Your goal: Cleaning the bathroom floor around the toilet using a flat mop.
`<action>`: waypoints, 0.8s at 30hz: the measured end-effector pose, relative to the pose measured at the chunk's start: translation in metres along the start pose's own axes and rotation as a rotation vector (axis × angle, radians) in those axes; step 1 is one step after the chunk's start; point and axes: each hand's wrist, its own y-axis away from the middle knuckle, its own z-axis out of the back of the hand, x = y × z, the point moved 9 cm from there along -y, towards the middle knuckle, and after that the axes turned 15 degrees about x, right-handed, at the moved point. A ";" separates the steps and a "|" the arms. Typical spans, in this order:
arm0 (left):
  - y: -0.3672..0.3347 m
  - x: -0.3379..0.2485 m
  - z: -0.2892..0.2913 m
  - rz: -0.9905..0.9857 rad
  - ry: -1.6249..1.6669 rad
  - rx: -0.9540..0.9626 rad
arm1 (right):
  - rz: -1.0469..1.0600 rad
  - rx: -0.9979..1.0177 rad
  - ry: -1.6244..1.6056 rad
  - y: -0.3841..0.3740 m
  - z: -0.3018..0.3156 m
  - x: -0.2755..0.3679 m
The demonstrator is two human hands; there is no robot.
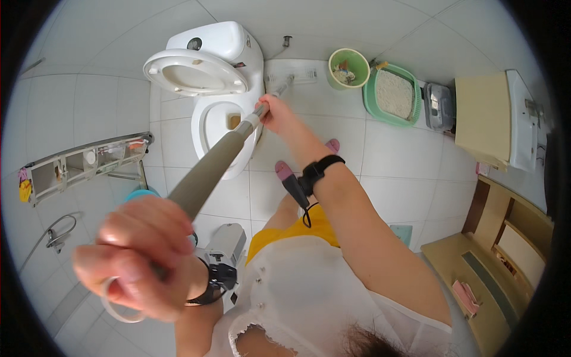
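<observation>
A long grey mop handle [214, 166] runs slantwise from close under my view down toward the floor beside the toilet. My left hand [140, 256] is closed around its top end, near a pale hanging loop [119, 306]. Farther down the pole, my right hand [275, 114] grips it at a lighter section. The pole's far end meets a flat, pale, partly see-through mop head [303, 75] on the tiles, between the toilet and a green bin. To the left of my right hand stands the white toilet [205, 128], its lid raised and some brownish water in the bowl.
Along the back wall are a green bin [350, 85] with waste, a green litter tray [370, 98] with a scoop, and a grey plastic box [438, 107]. A washbasin cabinet [482, 119] stands right; a wall shelf [80, 166] hangs left. A grey-white appliance [229, 241] sits near my legs.
</observation>
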 end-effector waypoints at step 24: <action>0.110 -0.024 0.020 0.130 0.307 -0.010 | 0.260 -0.409 0.082 0.138 0.075 -0.027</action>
